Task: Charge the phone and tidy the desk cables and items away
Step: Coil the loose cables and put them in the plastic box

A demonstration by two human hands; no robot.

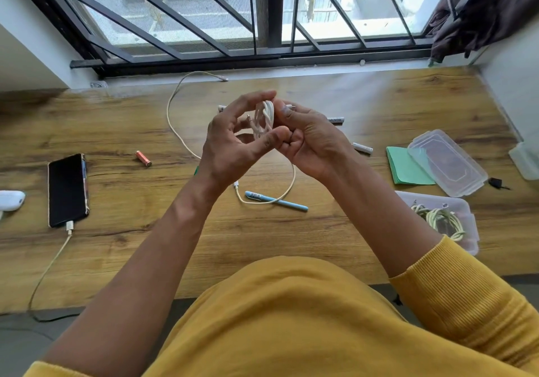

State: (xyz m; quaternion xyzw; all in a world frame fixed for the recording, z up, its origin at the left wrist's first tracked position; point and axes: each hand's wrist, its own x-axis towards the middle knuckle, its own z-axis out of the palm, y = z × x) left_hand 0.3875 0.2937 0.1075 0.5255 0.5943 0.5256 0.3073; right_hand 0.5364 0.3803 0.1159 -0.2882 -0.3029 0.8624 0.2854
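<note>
Both my left hand (233,140) and right hand (309,140) pinch the coiled white cable (264,119); I keep loops tight and tuck the plug end in

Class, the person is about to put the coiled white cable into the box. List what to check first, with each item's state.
1. Coil gripped by both the left hand and right hand: ok.
2. Coil's plug ends tucked in: not ok, one sticks out by the right fingers.
3. Box open, lid off: ok.
4. Room left in box: cannot tell, a green cable already lies inside.
5. Phone plugged in: ok.
</note>
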